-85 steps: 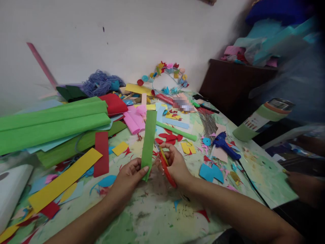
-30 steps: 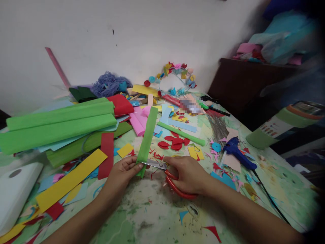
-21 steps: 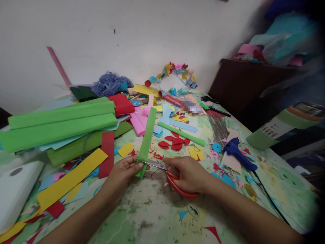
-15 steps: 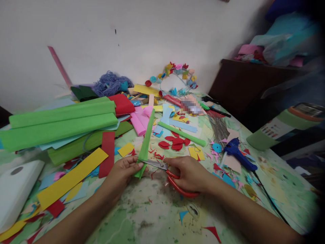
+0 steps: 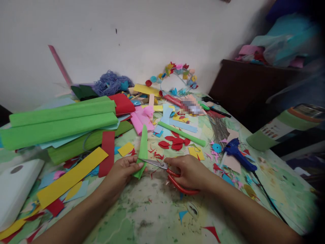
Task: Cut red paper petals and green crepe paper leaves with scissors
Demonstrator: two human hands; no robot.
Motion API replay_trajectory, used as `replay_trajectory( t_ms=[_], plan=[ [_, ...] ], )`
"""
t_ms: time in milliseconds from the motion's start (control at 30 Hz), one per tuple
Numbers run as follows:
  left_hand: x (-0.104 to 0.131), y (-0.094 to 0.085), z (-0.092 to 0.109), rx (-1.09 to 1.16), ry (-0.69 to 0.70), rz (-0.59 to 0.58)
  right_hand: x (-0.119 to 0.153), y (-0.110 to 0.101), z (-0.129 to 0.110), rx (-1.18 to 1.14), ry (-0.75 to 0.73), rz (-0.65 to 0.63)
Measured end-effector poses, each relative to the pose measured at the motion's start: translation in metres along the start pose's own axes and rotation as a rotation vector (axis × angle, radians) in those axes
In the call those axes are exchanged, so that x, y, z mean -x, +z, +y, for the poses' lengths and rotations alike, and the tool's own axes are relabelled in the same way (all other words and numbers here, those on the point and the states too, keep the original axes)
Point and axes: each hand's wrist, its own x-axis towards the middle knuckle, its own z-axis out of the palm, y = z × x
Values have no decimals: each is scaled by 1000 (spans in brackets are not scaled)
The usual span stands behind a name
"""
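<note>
My left hand (image 5: pixel 128 167) pinches a strip of green crepe paper (image 5: pixel 143 144) near its lower end; the strip's upper part leans away toward the wall. Red-handled scissors (image 5: pixel 181 186) are gripped in my right hand (image 5: pixel 189 173), with the blades lying across the green strip beside my left fingertips. Whether the blades are fully closed is hard to make out. Just beyond my hands lie red paper petals (image 5: pixel 177 143) and small red scraps. A thin green paper roll (image 5: pixel 181 134) rests behind the petals.
Large green paper rolls (image 5: pixel 61 125) and a yellow strip (image 5: pixel 73 178) lie at left, near a white box-like object (image 5: pixel 20 189). A blue glue gun (image 5: pixel 240 156) with a cord sits at right, by a green bottle (image 5: pixel 284 127). A flower wreath (image 5: pixel 177 79) leans against the wall.
The upper part of the green strip has dropped and looks shorter, tilting slightly left. Both hands and the scissors stay in nearly the same place.
</note>
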Motion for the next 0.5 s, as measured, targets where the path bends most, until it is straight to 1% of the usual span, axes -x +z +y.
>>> replay_trajectory(
  t_ms=[167,333,500],
  plan=[
    [1,0,0,-13,-17,20,0,2,2,23,-14,8],
    [0,-2,-1,-33,-4,15,0,2,2,33,-14,8],
    [-3,-7,-7,-146,1,21,-1,3,4,14,-26,8]
  ],
)
